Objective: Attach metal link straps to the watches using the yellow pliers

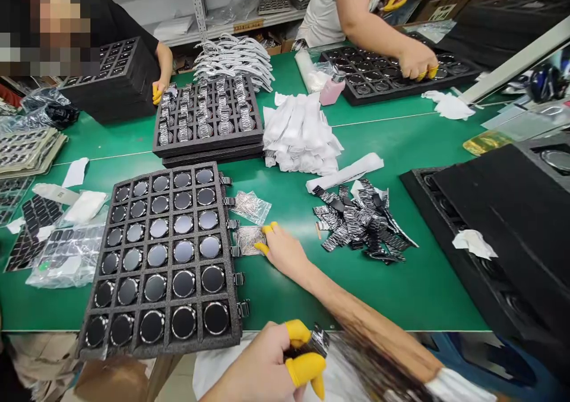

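My left hand [278, 360], with yellow finger cots on its fingertips, is closed on a black metal watch band [319, 338] below the table's front edge. My right hand [285, 249], also in yellow cots, reaches across to a small clear bag of thin metal pins [250, 240]. Its thumb and fingertip are apart at the bag's right side; I see nothing held between them. Beside these lies a black foam tray [167, 298] with rows of round watch faces. Several metal links stick out along its right edge. A pile of black metal bands [356, 218] lies to the right.
Another pin bag [252, 206] lies behind. Farther back are a tray of watches with metal bands [205, 135], wrapped white bundles [300, 135] and a pink bottle [332, 90]. Black foam trays [503, 194] stand at right. Two co-workers handle trays across the green table [427, 259].
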`<state>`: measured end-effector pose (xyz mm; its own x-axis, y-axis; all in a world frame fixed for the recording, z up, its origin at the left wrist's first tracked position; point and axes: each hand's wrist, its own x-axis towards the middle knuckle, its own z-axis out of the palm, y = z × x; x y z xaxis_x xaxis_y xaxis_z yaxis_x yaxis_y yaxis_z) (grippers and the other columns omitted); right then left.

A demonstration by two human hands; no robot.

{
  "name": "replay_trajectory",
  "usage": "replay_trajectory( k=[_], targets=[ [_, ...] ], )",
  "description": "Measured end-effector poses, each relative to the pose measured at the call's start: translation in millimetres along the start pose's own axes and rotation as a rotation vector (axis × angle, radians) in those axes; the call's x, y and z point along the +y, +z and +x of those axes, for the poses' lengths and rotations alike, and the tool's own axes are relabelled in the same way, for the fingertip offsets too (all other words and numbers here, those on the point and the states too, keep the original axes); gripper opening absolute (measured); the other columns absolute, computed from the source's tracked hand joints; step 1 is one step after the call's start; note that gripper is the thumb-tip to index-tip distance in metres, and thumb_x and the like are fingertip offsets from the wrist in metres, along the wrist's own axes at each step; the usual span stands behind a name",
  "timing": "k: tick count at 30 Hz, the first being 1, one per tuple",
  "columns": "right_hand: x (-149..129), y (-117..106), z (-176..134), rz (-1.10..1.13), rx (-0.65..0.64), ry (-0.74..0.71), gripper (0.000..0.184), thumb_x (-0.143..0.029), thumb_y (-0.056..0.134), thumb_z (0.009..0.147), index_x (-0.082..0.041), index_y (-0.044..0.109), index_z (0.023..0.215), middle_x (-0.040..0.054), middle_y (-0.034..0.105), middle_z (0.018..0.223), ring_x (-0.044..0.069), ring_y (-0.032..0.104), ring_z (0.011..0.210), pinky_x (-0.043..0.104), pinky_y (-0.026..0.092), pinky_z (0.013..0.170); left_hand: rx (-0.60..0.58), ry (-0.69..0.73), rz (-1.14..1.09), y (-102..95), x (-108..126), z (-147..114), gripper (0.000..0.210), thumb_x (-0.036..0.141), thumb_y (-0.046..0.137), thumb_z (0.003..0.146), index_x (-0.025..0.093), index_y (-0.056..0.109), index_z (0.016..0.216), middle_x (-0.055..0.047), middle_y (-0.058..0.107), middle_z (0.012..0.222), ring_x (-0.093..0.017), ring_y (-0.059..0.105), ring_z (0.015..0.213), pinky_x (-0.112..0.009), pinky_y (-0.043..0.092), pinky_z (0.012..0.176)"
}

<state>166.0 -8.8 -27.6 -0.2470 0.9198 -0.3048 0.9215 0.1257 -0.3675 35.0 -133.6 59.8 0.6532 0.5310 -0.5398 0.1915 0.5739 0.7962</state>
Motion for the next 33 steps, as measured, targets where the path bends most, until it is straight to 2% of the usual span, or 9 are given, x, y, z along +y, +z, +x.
replay_trajectory(
  k=[5, 9, 13, 18, 22, 24, 27, 30, 33],
  targets=[
    [-0.7, -6.5, 26.9, 0.068, -0.031, -0.043, 0.015, -0.025, 0.055, 0.106, -0.016, 0.064, 0.114, 0.0178, 0.071, 0.117, 0.032, 0.071, 0.104, 0.033, 0.047, 0.073, 0.062, 0.054, 0.011, -17.9, 1.8, -7.7, 0.03, 0.044, 0.067, 0.092, 0.019, 0.056, 0.079, 0.001, 0.066, 0.066, -0.007, 0.047, 0.046, -0.019, 0.038, 0.048],
    [22.6, -5.3, 29.9, 0.14, -0.066, -0.076, 0.012, -0.02, 0.052, 0.105, -0.018, 0.064, 0.106, 0.0118, 0.077, 0.099, 0.026, 0.073, 0.087, 0.03, 0.045, 0.07, 0.093, 0.115, -0.069, -23.7, -7.0, -10.4, 0.049, 0.065, 0.067, 0.091, 0.019, 0.056, 0.081, -0.001, 0.066, 0.065, -0.007, 0.049, 0.044, -0.02, 0.039, 0.047],
    [51.0, 2.1, 27.4, 0.356, -0.081, -0.156, 0.018, -0.029, 0.05, 0.106, -0.02, 0.065, 0.101, 0.005, 0.078, 0.09, 0.019, 0.071, 0.078, 0.027, 0.049, 0.069, 0.122, 0.074, -0.213, -20.5, -21.2, -4.8, 0.057, 0.074, 0.067, 0.088, 0.019, 0.055, 0.088, 0.001, 0.065, 0.062, -0.006, 0.047, 0.039, -0.018, 0.036, 0.042],
    [70.9, 15.4, 21.6, 0.861, 0.159, -0.143, 0.035, -0.052, 0.065, 0.092, -0.018, 0.075, 0.095, 0.006, 0.076, 0.083, 0.017, 0.062, 0.062, 0.03, 0.049, 0.06, 0.201, 0.104, -0.361, -22.9, -29.7, 5.2, 0.064, 0.073, 0.069, 0.088, 0.017, 0.059, 0.116, 0.005, 0.064, 0.062, -0.006, 0.048, 0.035, -0.016, 0.034, 0.037],
    [64.3, 8.8, 7.8, 1.126, 0.27, 0.0, 0.044, -0.061, 0.077, 0.082, -0.018, 0.075, 0.094, 0.002, 0.069, 0.066, 0.016, 0.058, 0.054, 0.027, 0.046, 0.049, 0.36, 0.207, -0.431, -35.1, -22.1, 9.7, 0.06, 0.073, 0.072, 0.086, 0.019, 0.059, 0.109, -0.002, 0.075, 0.08, -0.006, 0.054, 0.036, -0.016, 0.037, 0.036],
    [52.5, 1.8, -6.6, 1.323, 0.224, 0.038, 0.045, -0.061, 0.083, 0.079, -0.019, 0.071, 0.091, 0.003, 0.071, 0.071, 0.016, 0.062, 0.054, 0.024, 0.045, 0.044, 0.491, 0.229, -0.392, -41.4, -14.3, 11.2, 0.061, 0.074, 0.072, 0.085, 0.018, 0.06, 0.105, -0.005, 0.077, 0.086, -0.006, 0.054, 0.035, -0.016, 0.037, 0.035],
    [30.6, -7.1, -35.2, 1.553, 0.048, 0.016, 0.044, -0.058, 0.085, 0.081, -0.02, 0.066, 0.085, 0.0038, 0.073, 0.078, 0.013, 0.061, 0.05, 0.023, 0.044, 0.039, 0.645, 0.244, -0.265, -48.2, -4.5, 13.1, 0.061, 0.073, 0.068, 0.088, 0.017, 0.064, 0.11, -0.005, 0.077, 0.084, -0.005, 0.053, 0.035, -0.016, 0.036, 0.035],
    [12.5, -12.7, -60.6, 1.647, -0.095, -0.026, 0.04, -0.056, 0.083, 0.086, -0.02, 0.066, 0.089, -0.002, 0.064, 0.065, 0.01, 0.053, 0.044, 0.021, 0.04, 0.038, 0.668, 0.266, -0.157, -50.9, -1.0, 14.7, 0.055, 0.065, 0.064, 0.096, 0.017, 0.067, 0.122, -0.001, 0.072, 0.075, -0.005, 0.051, 0.035, -0.016, 0.035, 0.037],
    [1.6, -16.7, -72.1, 1.697, -0.087, -0.02, 0.039, -0.055, 0.08, 0.091, -0.02, 0.068, 0.104, -0.0058, 0.056, 0.059, 0.009, 0.046, 0.046, 0.019, 0.036, 0.041, 0.644, 0.25, -0.121, -50.4, -0.8, 16.0, 0.053, 0.058, 0.062, 0.099, 0.016, 0.066, 0.13, 0.006, 0.062, 0.058, -0.006, 0.048, 0.035, -0.015, 0.035, 0.039]
  ],
)
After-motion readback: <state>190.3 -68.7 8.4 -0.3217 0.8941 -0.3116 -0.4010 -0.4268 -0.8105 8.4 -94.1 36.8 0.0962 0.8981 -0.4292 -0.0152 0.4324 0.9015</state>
